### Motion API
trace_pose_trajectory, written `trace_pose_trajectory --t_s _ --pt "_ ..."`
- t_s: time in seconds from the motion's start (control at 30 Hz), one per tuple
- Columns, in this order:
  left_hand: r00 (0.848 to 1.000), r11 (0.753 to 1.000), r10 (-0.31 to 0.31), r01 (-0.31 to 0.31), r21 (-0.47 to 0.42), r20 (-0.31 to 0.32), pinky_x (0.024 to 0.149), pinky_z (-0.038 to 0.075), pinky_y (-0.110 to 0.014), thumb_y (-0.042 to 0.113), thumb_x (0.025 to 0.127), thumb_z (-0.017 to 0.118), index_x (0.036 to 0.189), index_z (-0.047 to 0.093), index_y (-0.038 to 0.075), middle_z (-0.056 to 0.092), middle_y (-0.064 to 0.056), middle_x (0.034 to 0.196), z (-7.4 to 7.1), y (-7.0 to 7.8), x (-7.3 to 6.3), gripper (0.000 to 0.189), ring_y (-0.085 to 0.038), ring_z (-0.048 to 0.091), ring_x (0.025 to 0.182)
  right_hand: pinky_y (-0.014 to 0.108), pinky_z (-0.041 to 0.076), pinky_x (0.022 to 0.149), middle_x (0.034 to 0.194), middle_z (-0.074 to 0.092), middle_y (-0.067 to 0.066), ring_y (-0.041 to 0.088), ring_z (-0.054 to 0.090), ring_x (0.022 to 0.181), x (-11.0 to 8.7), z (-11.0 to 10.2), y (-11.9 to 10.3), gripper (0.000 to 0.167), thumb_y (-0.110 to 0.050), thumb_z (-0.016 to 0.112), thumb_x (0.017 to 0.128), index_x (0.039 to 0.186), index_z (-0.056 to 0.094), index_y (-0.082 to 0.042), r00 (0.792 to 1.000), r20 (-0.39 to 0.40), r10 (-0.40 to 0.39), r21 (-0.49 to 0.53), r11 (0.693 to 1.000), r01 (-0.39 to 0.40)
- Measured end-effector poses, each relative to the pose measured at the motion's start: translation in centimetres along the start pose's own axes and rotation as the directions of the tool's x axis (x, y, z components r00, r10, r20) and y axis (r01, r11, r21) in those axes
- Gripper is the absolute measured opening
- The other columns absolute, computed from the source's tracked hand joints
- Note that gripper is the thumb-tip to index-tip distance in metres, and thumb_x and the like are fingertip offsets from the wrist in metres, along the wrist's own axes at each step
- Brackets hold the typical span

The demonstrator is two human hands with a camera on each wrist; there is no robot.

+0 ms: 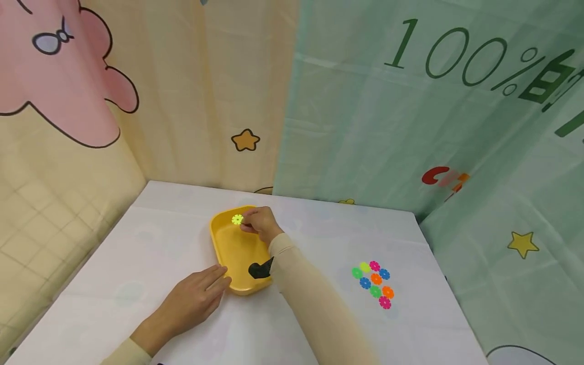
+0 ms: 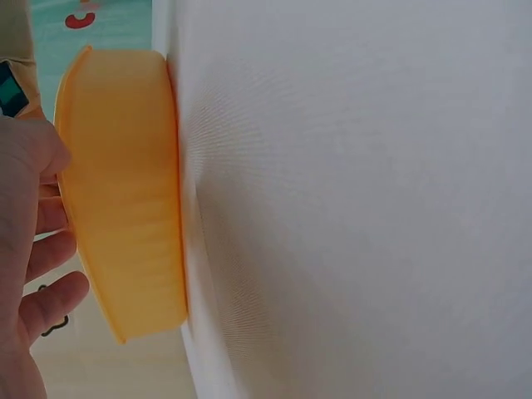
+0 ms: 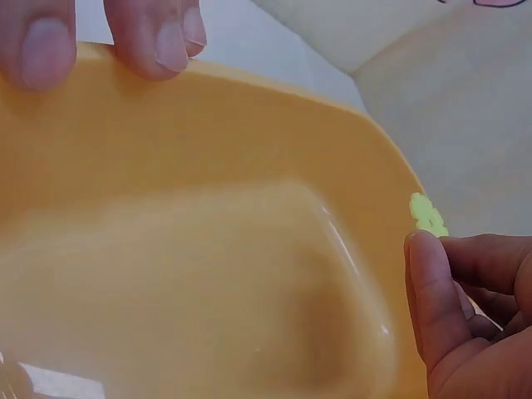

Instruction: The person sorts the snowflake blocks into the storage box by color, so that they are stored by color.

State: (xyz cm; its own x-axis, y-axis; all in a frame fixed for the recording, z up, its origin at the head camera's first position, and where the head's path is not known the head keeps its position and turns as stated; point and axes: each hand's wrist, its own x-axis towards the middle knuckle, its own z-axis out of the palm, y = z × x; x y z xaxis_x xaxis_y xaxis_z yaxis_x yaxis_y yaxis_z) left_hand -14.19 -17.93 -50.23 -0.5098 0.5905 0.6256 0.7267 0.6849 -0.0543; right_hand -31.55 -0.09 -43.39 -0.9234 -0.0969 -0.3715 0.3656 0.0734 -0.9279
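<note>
Nearest you, your left hand (image 1: 196, 301) has its fingers fairly straight, and they rest on the side rim of the yellow tray (image 1: 235, 253). Off to the right, small bright discs (image 1: 376, 285) lie flat in a bunch on the white table (image 1: 328, 314). Farther off, your right hand (image 1: 261, 222) pinches one yellow-green disc (image 1: 237, 219) by its edge, over the tray's far end; you cannot tell if it touches the wall. That disc looks thin and very light, likely stiff plastic, a bit slick and hard to break. Its notched edge should be the best place to pinch, with thumb and finger. Behind everything hangs a printed cloth (image 1: 219, 101).
</note>
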Motion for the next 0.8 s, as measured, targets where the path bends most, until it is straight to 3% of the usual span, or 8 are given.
trace_pose_trajectory --t_s 0.07,0.23,0.33,0.5,0.6,0.67,0.73,0.8 --pt "1.000 1.000 -0.005 0.005 -0.002 0.020 0.081 0.061 -0.042 0.035 0.108 0.028 0.112 0.075 0.010 0.072 -0.013 0.120 0.1 -0.1 0.0 0.053 -0.029 0.070 0.112 0.026 0.061 0.068 0.094 0.066 0.012 0.015 0.066 0.067 0.3 0.5 0.5 0.012 0.009 0.066 0.091 0.102 0.069 0.004 0.999 -0.011 0.031 0.018 0.999 -0.031" --pt "0.998 1.000 -0.006 0.007 -0.012 0.066 0.083 0.060 -0.042 0.024 0.096 0.059 0.116 0.074 0.011 0.071 -0.013 0.124 0.1 -0.4 0.3 0.028 -0.029 0.069 0.115 0.024 0.060 0.069 0.093 0.066 0.012 0.016 0.065 0.067 1.0 1.7 1.1 0.016 0.009 0.068 0.090 0.105 0.070 0.003 0.987 -0.136 0.089 -0.003 0.996 -0.090" --pt "0.997 1.000 -0.011 0.012 -0.011 0.075 0.083 0.061 -0.042 0.019 0.082 0.073 0.115 0.074 0.012 0.071 -0.013 0.124 -0.2 -0.5 0.4 0.033 -0.029 0.069 0.115 0.024 0.060 0.071 0.091 0.067 0.011 0.016 0.065 0.067 1.4 2.5 1.4 0.014 0.006 0.069 0.091 0.104 0.071 0.002 0.980 -0.163 0.116 -0.035 0.992 -0.123" --pt "0.994 1.000 -0.019 0.021 -0.015 0.108 0.082 0.061 -0.041 0.018 0.077 0.082 0.115 0.075 0.012 0.071 -0.012 0.125 -0.3 -0.6 0.5 0.039 -0.028 0.069 0.116 0.027 0.061 0.073 0.085 0.064 0.010 0.018 0.063 0.067 1.6 3.3 1.8 0.007 0.007 0.069 0.091 0.096 0.070 0.003 0.978 -0.160 0.131 -0.046 0.989 -0.140" --pt "0.993 1.000 -0.024 0.026 -0.012 0.118 0.081 0.061 -0.040 0.019 0.077 0.082 0.115 0.075 0.013 0.071 -0.012 0.125 -0.4 -0.5 0.4 0.039 -0.027 0.069 0.116 0.028 0.061 0.074 0.083 0.063 0.009 0.018 0.064 0.067 1.5 3.8 2.0 0.007 0.008 0.069 0.090 0.094 0.068 0.002 0.982 -0.159 0.106 -0.058 0.992 -0.116" --pt "0.994 1.000 -0.022 0.024 -0.014 0.111 0.079 0.061 -0.040 0.021 0.084 0.077 0.115 0.074 0.013 0.071 -0.012 0.125 -0.4 -0.5 0.2 0.032 -0.027 0.069 0.116 0.029 0.061 0.074 0.082 0.063 0.009 0.019 0.066 0.068 1.3 4.1 2.2 0.007 0.008 0.070 0.090 0.092 0.068 0.002 0.983 -0.158 0.099 -0.077 0.991 -0.112" --pt "0.996 1.000 -0.015 0.017 -0.021 0.091 0.078 0.061 -0.040 0.025 0.096 0.063 0.114 0.074 0.012 0.072 -0.012 0.124 -0.4 -0.5 0.0 0.024 -0.027 0.069 0.114 0.028 0.061 0.074 0.081 0.064 0.009 0.020 0.069 0.069 1.1 4.3 2.4 0.007 0.007 0.071 0.090 0.091 0.069 0.001 0.982 -0.152 0.112 -0.100 0.987 -0.128" --pt "0.998 1.000 -0.006 0.008 -0.025 0.067 0.077 0.061 -0.041 0.031 0.106 0.044 0.113 0.074 0.012 0.072 -0.012 0.123 -0.3 -0.5 0.0 0.036 -0.028 0.070 0.113 0.027 0.061 0.074 0.081 0.066 0.008 0.021 0.072 0.071 1.0 4.5 2.5 0.006 0.005 0.070 0.091 0.091 0.069 0.000 0.979 -0.157 0.129 -0.113 0.983 -0.148"
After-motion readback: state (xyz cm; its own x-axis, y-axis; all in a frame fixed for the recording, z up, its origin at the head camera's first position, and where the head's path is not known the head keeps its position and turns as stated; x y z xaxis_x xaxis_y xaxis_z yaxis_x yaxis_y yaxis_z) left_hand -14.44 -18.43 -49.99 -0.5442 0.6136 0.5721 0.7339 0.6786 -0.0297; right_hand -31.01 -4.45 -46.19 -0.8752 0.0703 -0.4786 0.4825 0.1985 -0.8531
